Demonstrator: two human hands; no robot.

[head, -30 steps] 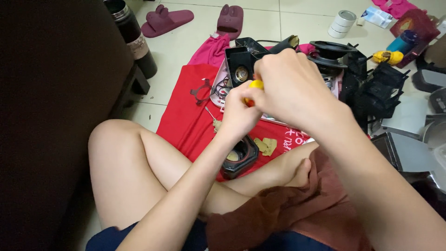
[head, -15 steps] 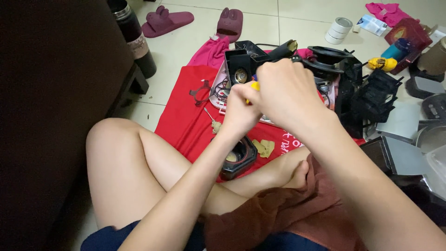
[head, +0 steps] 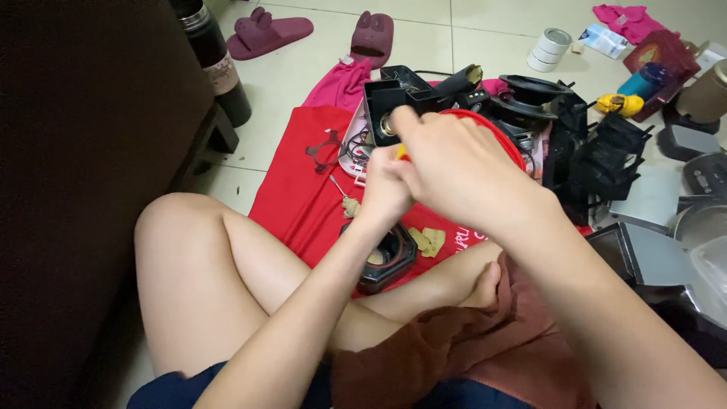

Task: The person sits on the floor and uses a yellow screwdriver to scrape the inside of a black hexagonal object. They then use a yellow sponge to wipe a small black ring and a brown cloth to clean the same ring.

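Over the red cloth [head: 291, 193] on the floor, left hand [head: 384, 193] and right hand [head: 462, 170] both clamp a yellow-handled screwdriver [head: 400, 152], working the black speaker housing [head: 394, 102]. Next needs steady downward pressure.

slippers [head: 318, 32]: two maroon, on the tiles far beyond the hands, to their left | flask [head: 210, 57]: dark, upright, far left of the hands | tape rolls [head: 548, 49]: white stack, beyond the hands to the right | yellow toy [head: 619, 104]: right of the hands | red cloth [head: 303, 197]: spread beneath the hands
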